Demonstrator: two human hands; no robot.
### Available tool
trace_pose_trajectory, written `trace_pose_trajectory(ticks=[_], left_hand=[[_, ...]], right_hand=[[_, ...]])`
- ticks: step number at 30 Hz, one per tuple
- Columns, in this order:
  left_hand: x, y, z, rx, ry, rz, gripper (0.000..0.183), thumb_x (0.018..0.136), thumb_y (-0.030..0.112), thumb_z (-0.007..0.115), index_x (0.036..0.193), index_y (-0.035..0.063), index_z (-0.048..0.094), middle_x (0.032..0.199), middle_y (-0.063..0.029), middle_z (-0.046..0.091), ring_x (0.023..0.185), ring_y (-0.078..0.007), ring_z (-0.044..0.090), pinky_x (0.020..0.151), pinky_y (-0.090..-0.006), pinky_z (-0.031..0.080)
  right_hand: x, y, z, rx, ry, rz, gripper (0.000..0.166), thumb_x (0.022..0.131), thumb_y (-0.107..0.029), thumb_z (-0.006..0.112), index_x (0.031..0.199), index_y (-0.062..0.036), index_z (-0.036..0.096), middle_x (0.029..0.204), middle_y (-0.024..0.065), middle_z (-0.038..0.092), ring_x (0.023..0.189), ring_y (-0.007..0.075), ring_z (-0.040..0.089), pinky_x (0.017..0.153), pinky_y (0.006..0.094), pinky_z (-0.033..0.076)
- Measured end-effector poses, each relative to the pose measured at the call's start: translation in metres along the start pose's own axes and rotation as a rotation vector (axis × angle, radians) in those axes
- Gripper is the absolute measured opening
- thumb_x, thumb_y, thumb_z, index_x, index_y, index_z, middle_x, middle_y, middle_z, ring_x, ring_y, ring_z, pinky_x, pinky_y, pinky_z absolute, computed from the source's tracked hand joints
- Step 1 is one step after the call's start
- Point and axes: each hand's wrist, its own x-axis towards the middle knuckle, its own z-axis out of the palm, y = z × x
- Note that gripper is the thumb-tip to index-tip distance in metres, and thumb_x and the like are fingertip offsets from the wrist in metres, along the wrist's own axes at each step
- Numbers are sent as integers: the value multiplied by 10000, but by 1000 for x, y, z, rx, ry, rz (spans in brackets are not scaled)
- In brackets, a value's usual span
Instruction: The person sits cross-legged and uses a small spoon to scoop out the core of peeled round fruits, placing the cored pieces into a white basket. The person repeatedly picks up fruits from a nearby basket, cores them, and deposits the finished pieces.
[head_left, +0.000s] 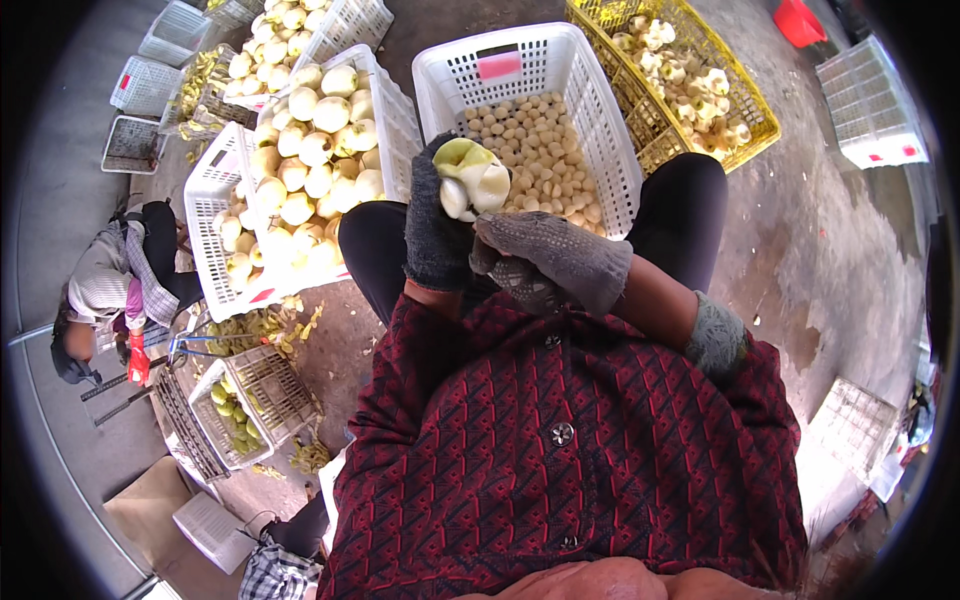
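Observation:
My left hand (436, 232), in a dark knit glove, holds a pale, opened fruit (474, 178) with a green-yellow patch and white flesh showing. Just below the fruit is my right hand (559, 255), in a grey dotted glove, its fingers curled; whether it grips a small tool cannot be made out. Beyond both hands stands a white plastic crate (626, 180) with many small round cream-coloured pieces (555, 165) on its bottom. At its left, another white crate (405, 127) is heaped with whole peeled pale fruits (315, 150).
A yellow crate (761, 112) of opened fruit pieces stands at the upper right. Another person (112, 277) with red gloves sits at the left, near a crate (262, 405) with green fruits. Part of a further person in checked cloth (274, 570) shows at the lower left. Peelings litter the floor.

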Motion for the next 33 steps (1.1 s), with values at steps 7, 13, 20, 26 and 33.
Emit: trace_pose_trajectory(ticks=[7,13,20,26,33], left_hand=[[0,-9,-16,-906,-28,-404,618,819,-35,642,1410,20,470,1349,-146,571,1281,-306,550,1096,-406,473],[-3,-4,-9,214,69,8,812,797,-12,770,1493,18,353,1389,-136,526,1277,-266,546,1068,-371,485],[-10,1,-7,338,164,164,974,633,107,949,1437,4,407,1357,-141,530,1271,-276,536,1098,-392,431],[-17,4,-3,396,169,219,892,694,73,907,1437,8,417,1363,-154,517,1275,-307,532,1089,-409,430],[-23,-8,1,541,204,366,878,717,11,865,1465,21,405,1406,-177,489,1317,-340,497,1117,-427,398]], right_hand=[[-19,-9,-30,-1503,563,-574,258,980,-316,659,997,-59,633,848,116,692,784,304,705,675,405,546],[-26,-3,-10,-1203,565,-628,240,930,-278,730,971,-64,628,847,141,704,807,347,714,691,428,559],[-11,-4,6,-1347,568,-742,241,981,-312,638,943,-74,640,789,151,695,719,349,701,626,447,549],[-3,4,6,-1339,592,-706,252,1013,-311,584,956,-69,629,762,167,686,667,368,688,595,476,541],[4,18,7,-1207,570,-685,273,1029,-295,557,978,-33,616,758,185,664,678,400,682,578,472,538]])
